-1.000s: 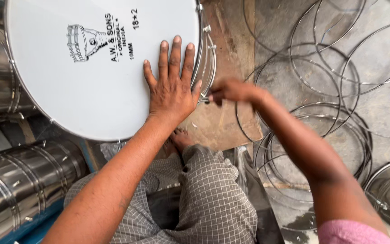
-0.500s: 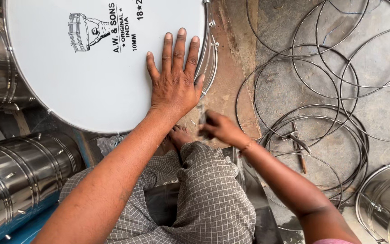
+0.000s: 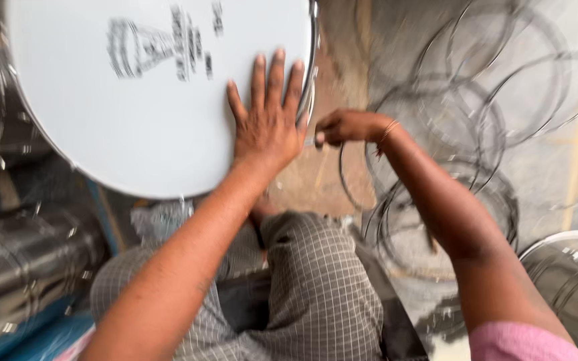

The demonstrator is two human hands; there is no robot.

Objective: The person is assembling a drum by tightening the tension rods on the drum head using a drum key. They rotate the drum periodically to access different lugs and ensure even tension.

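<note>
Wire hoops (image 3: 476, 134) litter floor; left hand (image 3: 269, 127) splayed flat on drum (image 3: 135, 100); right hand (image 3: 346, 127) clenched at rim, contents unclear.

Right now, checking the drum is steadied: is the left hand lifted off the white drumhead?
No, the left hand lies flat, fingers spread, on the white drumhead near its rim.

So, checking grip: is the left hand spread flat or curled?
Spread flat: the left hand lies palm down on the drumhead, fingers apart.
</note>
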